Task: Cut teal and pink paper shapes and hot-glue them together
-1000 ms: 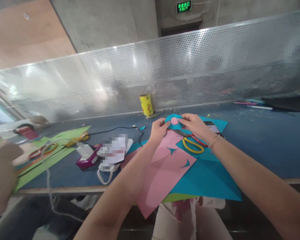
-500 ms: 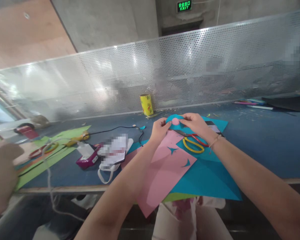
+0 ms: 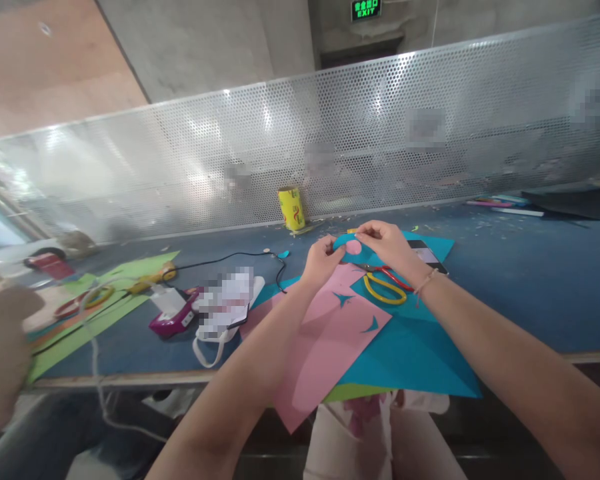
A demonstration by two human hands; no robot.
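Both my hands meet over the blue table, pinching one small teal paper cutout (image 3: 341, 252) with a pink round piece (image 3: 353, 247) on it. My left hand (image 3: 321, 261) grips its left edge, fingers closed. My right hand (image 3: 385, 244) pinches its top right, fingers curled. Below them lies a pink paper sheet (image 3: 319, 347) with two small teal scraps on it, over a large teal sheet (image 3: 410, 357). Scissors with yellow and red handles (image 3: 386, 285) lie under my right wrist.
A yellow can (image 3: 291, 209) stands by the perforated metal screen (image 3: 430, 127). At left lie a green sheet (image 3: 100, 307), a glue gun (image 3: 153, 279) with cord, a magenta box (image 3: 173, 320) and a white bag. A phone (image 3: 427, 256) lies right of the scissors. Another person's arm (image 3: 0, 360) shows at far left.
My right hand's fingers have shifted slightly over the top of the cutout; the pink round piece sits a little lower against it. Nothing else moved.
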